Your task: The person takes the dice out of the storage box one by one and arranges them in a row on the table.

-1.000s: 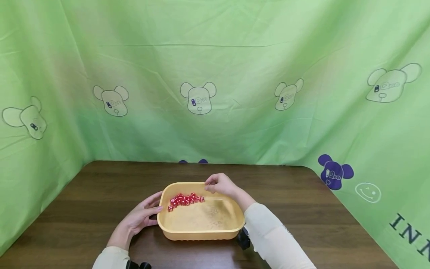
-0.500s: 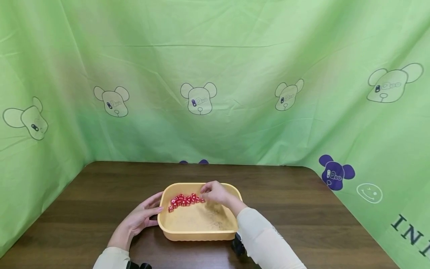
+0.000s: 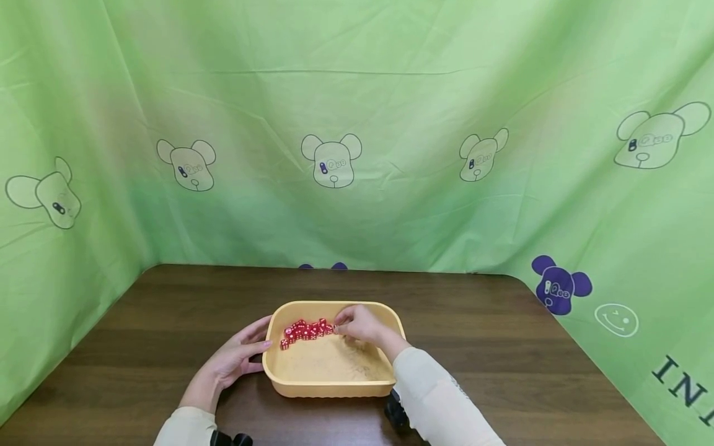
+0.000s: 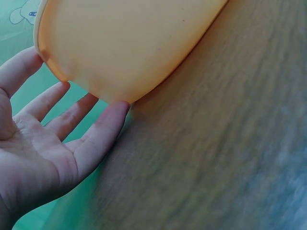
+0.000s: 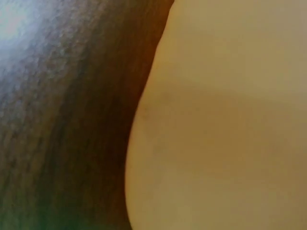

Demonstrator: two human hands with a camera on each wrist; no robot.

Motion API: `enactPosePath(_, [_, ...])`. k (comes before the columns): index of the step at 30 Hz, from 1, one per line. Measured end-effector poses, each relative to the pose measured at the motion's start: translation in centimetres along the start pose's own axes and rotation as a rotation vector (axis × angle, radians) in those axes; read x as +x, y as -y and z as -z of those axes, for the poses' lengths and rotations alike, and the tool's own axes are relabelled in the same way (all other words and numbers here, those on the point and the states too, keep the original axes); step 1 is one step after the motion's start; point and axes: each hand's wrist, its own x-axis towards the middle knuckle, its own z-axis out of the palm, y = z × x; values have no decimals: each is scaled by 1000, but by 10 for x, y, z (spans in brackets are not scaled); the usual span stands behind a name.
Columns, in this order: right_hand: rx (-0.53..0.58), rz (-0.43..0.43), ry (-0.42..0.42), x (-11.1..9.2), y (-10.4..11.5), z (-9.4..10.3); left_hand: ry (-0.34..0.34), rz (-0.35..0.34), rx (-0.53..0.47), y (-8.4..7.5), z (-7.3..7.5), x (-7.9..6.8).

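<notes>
Inside a yellow plastic tub lies a cluster of red dice with white pips, along its far left part. The left hand holds the tub's left end, thumb over the rim and the other fingers spread against the outer wall. In the left wrist view, fingertips press on that wall. The right hand reaches down into the tub from the right. Its thumb and index finger pinch a die at the right end of the cluster. The right wrist view shows only the tub's wall, not the hand.
The tub stands on a dark brown wooden table. A green cloth with printed bear heads hangs behind the table and along both sides. Black wrist cameras show below each sleeve, the right one close to the tub's near right corner.
The right hand has moved down and left into the tub, and its fingertips have closed on a die at the cluster's right end. The left hand stays on the tub.
</notes>
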Motion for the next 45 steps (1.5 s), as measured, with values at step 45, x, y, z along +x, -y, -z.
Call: enactPosePath(45, [-324,87,-36,0,-6,-6,8,-15,-6,2,1,0])
